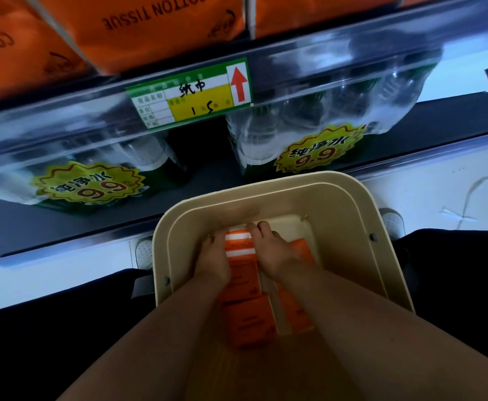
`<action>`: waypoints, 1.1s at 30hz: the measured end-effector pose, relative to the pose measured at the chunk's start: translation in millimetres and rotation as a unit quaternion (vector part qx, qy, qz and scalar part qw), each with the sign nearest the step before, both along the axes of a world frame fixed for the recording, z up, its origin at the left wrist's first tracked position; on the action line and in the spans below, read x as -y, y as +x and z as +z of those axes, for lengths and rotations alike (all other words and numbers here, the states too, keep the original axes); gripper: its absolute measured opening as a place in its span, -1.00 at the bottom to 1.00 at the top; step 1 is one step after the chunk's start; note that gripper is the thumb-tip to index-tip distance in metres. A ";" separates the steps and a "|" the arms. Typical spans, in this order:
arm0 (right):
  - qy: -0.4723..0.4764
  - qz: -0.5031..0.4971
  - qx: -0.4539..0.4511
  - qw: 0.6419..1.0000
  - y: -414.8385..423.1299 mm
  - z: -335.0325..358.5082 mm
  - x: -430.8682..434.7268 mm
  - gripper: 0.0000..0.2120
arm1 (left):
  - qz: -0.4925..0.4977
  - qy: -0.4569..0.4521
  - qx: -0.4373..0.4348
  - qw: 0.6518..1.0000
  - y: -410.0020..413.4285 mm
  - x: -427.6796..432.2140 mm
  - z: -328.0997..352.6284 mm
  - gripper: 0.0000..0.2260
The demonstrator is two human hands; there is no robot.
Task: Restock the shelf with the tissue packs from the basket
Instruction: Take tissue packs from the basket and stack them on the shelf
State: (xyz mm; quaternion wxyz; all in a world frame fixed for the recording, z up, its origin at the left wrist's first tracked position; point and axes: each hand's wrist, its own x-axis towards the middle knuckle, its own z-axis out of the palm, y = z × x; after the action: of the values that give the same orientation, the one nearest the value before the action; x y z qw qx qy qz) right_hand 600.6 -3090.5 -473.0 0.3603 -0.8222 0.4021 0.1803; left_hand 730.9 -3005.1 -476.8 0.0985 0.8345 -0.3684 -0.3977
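Both hands reach into the beige basket (268, 185) at the near middle. The left hand (212, 263) and right hand (274, 257) grip one orange, white-striped tissue pack (240, 247) from either side, fingers curled over its far end, while more orange packs (250, 322) lie nearer in the basket. Beyond, the shelf (338, 57) carries large orange packs (155, 24) marked COTTON TISSUE above a price label (190, 95) — wrapped water bottles (309, 125) sit on the level below.

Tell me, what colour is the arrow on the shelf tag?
The arrow is red, seen in the head view.
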 end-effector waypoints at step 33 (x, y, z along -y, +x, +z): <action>0.222 -0.209 0.239 0.922 -71.3 189.4 40.1 -0.36 | 0.043 -0.115 -0.286 0.950 15.1 -4.1 170.1 -0.42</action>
State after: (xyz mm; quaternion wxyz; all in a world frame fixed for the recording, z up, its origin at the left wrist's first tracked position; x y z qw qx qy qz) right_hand 529.4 -3130.6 -283.7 0.6486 -0.6368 0.4166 -0.0162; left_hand 746.0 -3001.0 -306.7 0.3123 0.6837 -0.3320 -0.5699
